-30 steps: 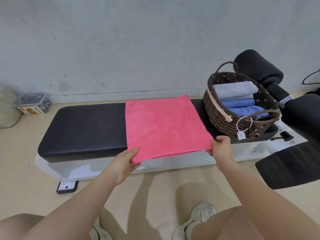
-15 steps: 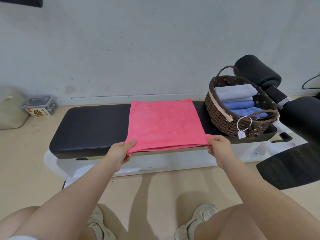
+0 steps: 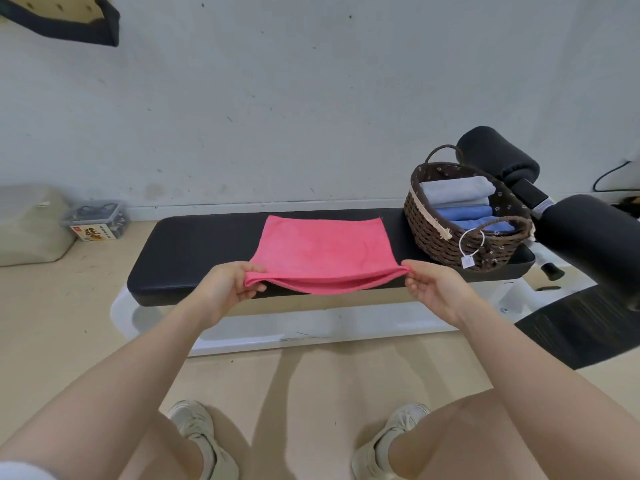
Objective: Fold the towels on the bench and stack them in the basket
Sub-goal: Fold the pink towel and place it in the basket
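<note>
Right now I have both hands on the pink towel [image 3: 323,252], which lies across the black bench [image 3: 194,251] just left of the basket [image 3: 446,242]. My left hand [image 3: 225,291] pinches the towel's near left corner, thumb on top and fingers curled beneath, and my right hand [image 3: 434,289] pinches the near right corner the same way. Both near corners are lifted a little off the bench pad, so the front edge sags between my hands and shows two layers of cloth with a gap between them. The far edge of the towel lies flat on the pad, toward the wall side of the bench.

The basket, a dark woven one with a patterned lining, stands on the bench at the towel's right, close to it but not touching. Inside the basket I see folded towels [image 3: 457,202] stacked: grey ones toward the wall, blue ones nearer me. A white tag on a ring [image 3: 470,249] hangs from the basket's front rim.

Left of the bench, on the floor by the wall, sits a clear plastic box [image 3: 97,221]. Right of the basket, black padded rollers [image 3: 498,157] stick out from the bench end.
</note>
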Available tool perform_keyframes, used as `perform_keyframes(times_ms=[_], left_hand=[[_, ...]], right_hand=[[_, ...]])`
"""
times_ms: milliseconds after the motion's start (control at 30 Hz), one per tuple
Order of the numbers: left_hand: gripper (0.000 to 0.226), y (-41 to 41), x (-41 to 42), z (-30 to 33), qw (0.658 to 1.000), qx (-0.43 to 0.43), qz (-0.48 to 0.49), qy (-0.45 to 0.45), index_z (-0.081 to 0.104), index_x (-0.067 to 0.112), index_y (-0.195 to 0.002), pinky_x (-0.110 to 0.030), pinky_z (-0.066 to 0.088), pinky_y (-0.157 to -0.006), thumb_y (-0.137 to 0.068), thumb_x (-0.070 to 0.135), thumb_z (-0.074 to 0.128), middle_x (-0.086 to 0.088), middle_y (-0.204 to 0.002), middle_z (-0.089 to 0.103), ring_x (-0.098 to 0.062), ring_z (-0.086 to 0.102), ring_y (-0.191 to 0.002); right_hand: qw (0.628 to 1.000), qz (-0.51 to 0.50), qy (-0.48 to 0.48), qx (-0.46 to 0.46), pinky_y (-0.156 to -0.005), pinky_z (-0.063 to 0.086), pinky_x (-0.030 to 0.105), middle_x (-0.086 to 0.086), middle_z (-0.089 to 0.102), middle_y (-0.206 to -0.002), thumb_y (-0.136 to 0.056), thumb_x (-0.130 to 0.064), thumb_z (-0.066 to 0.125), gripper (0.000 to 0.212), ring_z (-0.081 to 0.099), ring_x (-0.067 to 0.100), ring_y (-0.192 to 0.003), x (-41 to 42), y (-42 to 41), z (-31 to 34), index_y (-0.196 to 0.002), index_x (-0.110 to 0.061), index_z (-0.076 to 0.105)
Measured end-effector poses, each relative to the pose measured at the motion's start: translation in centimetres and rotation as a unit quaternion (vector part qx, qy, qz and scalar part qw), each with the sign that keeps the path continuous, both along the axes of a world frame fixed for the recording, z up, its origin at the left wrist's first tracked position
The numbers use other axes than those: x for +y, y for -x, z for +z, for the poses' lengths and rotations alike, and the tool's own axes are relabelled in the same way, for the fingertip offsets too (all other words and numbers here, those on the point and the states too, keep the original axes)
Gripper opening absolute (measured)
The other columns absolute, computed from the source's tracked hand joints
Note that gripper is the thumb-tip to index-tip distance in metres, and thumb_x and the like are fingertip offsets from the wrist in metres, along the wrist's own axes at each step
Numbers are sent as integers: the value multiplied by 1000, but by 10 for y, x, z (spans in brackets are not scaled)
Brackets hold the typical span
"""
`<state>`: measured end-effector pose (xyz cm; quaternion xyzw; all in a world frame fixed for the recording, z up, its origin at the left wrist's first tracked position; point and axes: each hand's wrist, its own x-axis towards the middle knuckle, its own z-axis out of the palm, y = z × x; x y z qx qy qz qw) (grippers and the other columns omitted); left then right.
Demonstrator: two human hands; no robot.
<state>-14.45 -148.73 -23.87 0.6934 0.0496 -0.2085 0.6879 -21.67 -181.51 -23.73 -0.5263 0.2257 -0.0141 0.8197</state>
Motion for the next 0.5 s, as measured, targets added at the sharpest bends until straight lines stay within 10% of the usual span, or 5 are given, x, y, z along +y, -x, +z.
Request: perform_keyframes(times_ms=[167, 500], left_hand=[[48, 6, 14, 9, 985, -84, -97, -117, 61, 9, -115, -19, 44, -79, -83, -20, 39, -6, -98, 63, -12, 60, -93], [16, -9, 8, 5, 963, -180, 5, -202, 71, 14, -81, -27, 40, -84, -89, 23, 61, 1, -103, 60, -15, 56, -96]], right_hand=[[982, 97, 155, -43, -64, 50, 15, 7, 60, -82, -83, 20, 47, 35, 54, 12, -70, -4, 11, 7, -112, 3, 60], [920, -19, 388, -47, -65, 36, 23, 2, 55, -76, -92, -14, 56, 17, 46, 10, -70, -3, -8, 4, -83, -2, 63]])
